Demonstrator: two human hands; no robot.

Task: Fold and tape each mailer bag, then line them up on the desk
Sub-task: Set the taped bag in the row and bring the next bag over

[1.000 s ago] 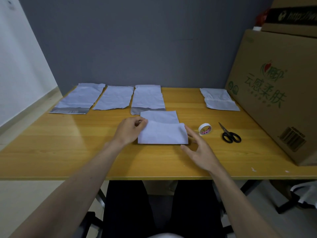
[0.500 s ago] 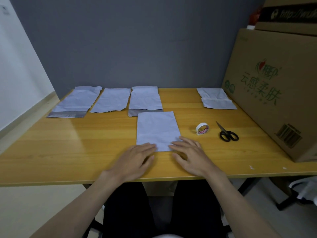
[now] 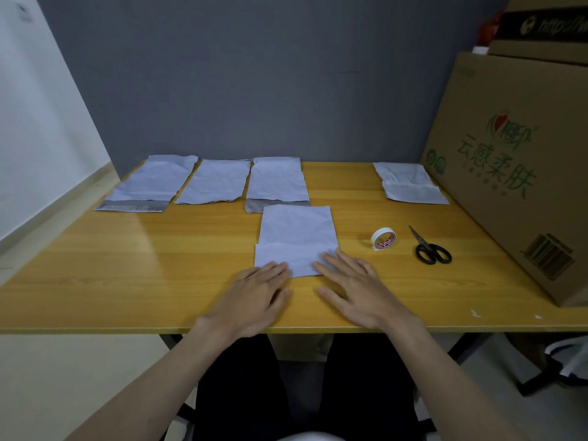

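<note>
Mailer bag (image 3: 297,238) flat at bench (image 3: 127,281) centre, near edge under fingertips of left hand (image 3: 254,294) & right hand (image 3: 356,288); grips splayed wide, holding nothing. Press crease evenly before taping w/ tape roll (image 3: 383,238).

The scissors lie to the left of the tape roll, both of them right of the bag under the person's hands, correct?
Not quite. In the head view the scissors lie to the right of the tape roll, not left. Both do sit right of the bag under the hands.
</note>
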